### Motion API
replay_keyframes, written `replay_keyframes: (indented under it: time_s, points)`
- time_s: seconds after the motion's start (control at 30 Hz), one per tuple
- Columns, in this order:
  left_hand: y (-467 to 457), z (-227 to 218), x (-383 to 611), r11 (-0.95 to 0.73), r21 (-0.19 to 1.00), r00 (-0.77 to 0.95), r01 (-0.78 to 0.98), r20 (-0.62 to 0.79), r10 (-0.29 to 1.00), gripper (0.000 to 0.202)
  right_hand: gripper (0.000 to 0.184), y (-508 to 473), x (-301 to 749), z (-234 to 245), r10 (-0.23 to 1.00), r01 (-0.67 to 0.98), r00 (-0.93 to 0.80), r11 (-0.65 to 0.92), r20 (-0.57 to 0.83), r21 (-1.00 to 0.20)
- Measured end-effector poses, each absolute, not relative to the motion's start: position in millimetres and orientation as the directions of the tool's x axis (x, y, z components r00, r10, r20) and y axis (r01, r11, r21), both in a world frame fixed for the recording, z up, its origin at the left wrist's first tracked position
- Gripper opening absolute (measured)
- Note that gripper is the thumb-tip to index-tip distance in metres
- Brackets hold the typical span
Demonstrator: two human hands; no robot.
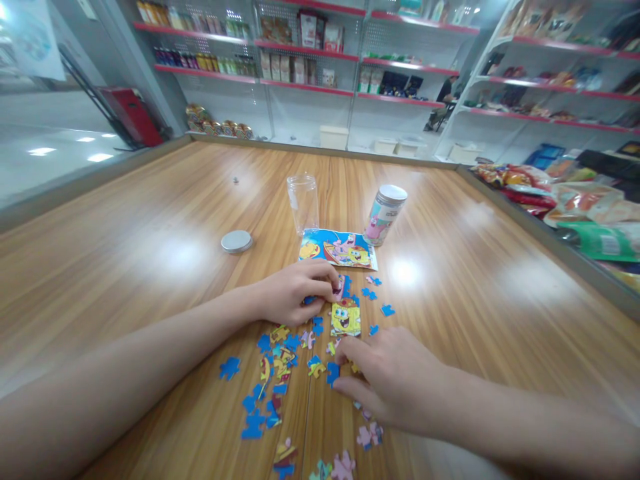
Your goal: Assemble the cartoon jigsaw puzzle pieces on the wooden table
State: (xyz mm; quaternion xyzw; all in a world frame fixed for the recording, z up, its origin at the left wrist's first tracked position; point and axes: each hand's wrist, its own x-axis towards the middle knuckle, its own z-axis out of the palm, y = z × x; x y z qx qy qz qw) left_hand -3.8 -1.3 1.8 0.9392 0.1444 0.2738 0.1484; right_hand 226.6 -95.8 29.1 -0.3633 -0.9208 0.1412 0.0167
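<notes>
My left hand is closed, its curled fingertips on a pink puzzle piece at the top of a partly joined section. Just below that piece, joined pieces form a yellow cartoon face. Thumb and index finger of my right hand close around the edge of a blue puzzle piece. Loose puzzle pieces in blue, yellow and pink lie between and in front of both hands. Beyond my left hand rests the picture sheet, showing cartoon characters on blue.
A clear plastic jar and a printed can stand behind the sheet. Left of them lies a round silver lid. Packaged goods sit past the table's right edge. Stocked shelves line the back, where a seated person is partly visible.
</notes>
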Motion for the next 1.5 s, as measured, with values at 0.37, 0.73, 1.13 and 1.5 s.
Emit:
replay_keyframes:
  time_s: [0.37,0.73,1.13,1.5]
  points:
    - [-0.7,0.9,-6.1,-0.896,0.403,0.831,0.187,0.421,0.363,0.027,0.02,-90.4,229.3,31.7,0.608,0.611,-0.78,0.685,-0.151,-0.397]
    - [0.7,-1.1,-7.6,-0.89,0.413,0.836,0.192,0.407,0.369,0.028,0.013,-91.1,230.8,36.7,0.538,0.514,-0.84,0.753,-0.064,-0.412]
    - [0.5,0.4,-6.1,-0.898,0.398,0.832,0.185,0.423,0.359,0.028,0.008,-87.5,229.3,28.3,0.566,0.413,-0.823,0.647,0.041,-0.641]
    - [-3.8,-0.2,-4.6,-0.921,0.332,0.857,0.202,0.396,0.331,0.028,0.012,7.1,271.1,6.4,0.793,0.578,-0.582,0.56,0.181,-0.593]
